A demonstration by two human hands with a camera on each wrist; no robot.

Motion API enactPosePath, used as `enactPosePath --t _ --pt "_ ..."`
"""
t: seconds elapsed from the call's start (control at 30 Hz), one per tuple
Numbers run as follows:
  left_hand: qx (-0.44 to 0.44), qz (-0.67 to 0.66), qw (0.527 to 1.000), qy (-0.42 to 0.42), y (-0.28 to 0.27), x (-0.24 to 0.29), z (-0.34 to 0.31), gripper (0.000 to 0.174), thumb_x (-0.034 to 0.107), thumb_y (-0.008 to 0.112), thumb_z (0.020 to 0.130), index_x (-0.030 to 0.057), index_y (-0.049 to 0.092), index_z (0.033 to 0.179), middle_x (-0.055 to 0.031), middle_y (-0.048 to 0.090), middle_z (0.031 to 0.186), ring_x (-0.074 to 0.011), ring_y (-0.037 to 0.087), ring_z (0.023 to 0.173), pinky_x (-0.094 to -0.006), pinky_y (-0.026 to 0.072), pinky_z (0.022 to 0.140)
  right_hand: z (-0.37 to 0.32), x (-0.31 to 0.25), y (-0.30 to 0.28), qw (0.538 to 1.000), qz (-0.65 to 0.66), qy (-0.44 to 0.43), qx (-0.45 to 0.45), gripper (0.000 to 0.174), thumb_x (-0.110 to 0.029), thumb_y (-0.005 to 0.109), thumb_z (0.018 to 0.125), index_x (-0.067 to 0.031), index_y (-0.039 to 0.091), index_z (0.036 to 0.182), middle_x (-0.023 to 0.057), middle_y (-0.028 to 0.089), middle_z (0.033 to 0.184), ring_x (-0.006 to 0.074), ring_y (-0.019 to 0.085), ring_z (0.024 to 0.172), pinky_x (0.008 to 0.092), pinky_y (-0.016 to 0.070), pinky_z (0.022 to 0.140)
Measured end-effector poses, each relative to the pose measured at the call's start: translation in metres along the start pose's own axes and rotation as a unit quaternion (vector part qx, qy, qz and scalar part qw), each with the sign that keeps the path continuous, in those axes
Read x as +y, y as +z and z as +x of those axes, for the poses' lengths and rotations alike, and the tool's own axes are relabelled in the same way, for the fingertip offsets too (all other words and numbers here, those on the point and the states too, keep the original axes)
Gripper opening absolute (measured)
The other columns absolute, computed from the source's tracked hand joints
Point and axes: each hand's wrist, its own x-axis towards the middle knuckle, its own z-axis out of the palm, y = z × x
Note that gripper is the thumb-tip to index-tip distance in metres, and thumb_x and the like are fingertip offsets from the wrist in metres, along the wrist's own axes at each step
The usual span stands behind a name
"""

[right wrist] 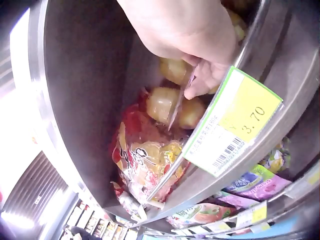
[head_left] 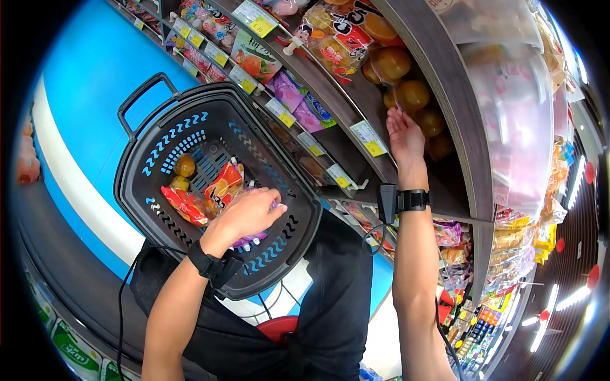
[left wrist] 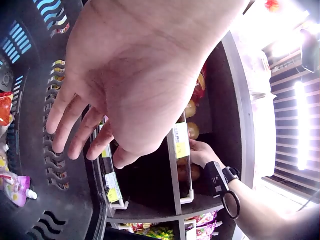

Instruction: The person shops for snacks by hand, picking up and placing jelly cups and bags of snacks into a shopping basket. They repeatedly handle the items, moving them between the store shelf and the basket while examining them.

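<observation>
The left hand (head_left: 248,216) hangs over the basket (head_left: 298,209), fingers loosely apart; right of the basket, past a price tag (head_left: 368,138), the right hand (head_left: 406,136) meets amber cups (head_left: 414,95), finger grip unclear.

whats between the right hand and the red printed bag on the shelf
Round amber items lie between the right hand and the bag, seen in the head view.

Both forearms (head_left: 416,273) are bare. A black band (head_left: 202,259) rings the left wrist, with a dark, boxy camera unit (head_left: 225,274) attached and a thin black cable (head_left: 121,311) trailing from it. The right wrist wears a similar black strap (head_left: 416,200), a blocky black housing (head_left: 386,202) and a rounded cable loop (left wrist: 224,206). The trousers (head_left: 337,279) are plain black, loosely creased.
</observation>
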Motion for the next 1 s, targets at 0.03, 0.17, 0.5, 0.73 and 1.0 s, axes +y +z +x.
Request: enactPosePath --t 0.03,0.17,0.5,0.73,1.0 --pt "-0.001 0.001 1.000 -0.002 0.000 0.000 0.000 0.030 0.028 0.056 0.090 0.0006 0.064 0.101 -0.0187 0.066 0.099 -0.0362 0.061 0.098 -0.0432 0.0474 0.086 -0.003 0.002 0.003 1.000 0.000 -0.004 0.005 0.026 -0.013 0.044 0.099 0.0090 0.052 0.112 0.0246 0.059 0.115 0.0316 0.061 0.104 0.0382 0.0515 0.090" --pt "-0.015 0.005 1.000 -0.018 -0.005 0.004 -0.001 0.031 0.028 0.056 0.090 0.0009 0.064 0.103 -0.0183 0.066 0.102 -0.0361 0.060 0.100 -0.0428 0.0471 0.087 -0.010 -0.002 0.008 0.999 0.005 0.036 -0.008 0.032 -0.018 0.041 0.100 0.0097 0.049 0.114 0.0282 0.056 0.120 0.0359 0.059 0.108 0.0410 0.0501 0.093" --pt "-0.007 0.006 1.000 -0.006 -0.007 0.003 -0.002 0.033 0.031 0.056 0.091 -0.0010 0.062 0.100 -0.0207 0.065 0.100 -0.0373 0.061 0.099 -0.0457 0.0475 0.087 -0.010 -0.014 -0.050 0.983 0.139 0.082 0.083 0.038 -0.019 0.043 0.098 0.0087 0.039 0.124 0.0259 0.055 0.120 0.0328 0.060 0.100 0.0388 0.0536 0.083" --pt "-0.008 0.005 1.000 -0.001 -0.004 0.001 -0.001 0.033 0.030 0.056 0.090 -0.0007 0.063 0.099 -0.0207 0.066 0.099 -0.0372 0.061 0.099 -0.0459 0.0476 0.087 0.007 -0.007 -0.068 0.989 0.115 0.026 0.087 0.014 -0.014 0.046 0.095 -0.0002 0.049 0.092 0.0139 0.059 0.094 0.0227 0.053 0.076 0.0306 0.0471 0.066" --pt "-0.002 0.013 1.000 0.000 -0.002 0.000 -0.001 0.032 0.029 0.056 0.090 -0.0007 0.063 0.099 -0.0205 0.066 0.098 -0.0375 0.061 0.098 -0.0458 0.0475 0.087 -0.012 -0.010 -0.068 0.996 0.046 0.025 0.072 0.019 -0.018 0.049 0.096 0.0008 0.049 0.093 0.0157 0.061 0.096 0.0244 0.057 0.077 0.0307 0.0476 0.067"
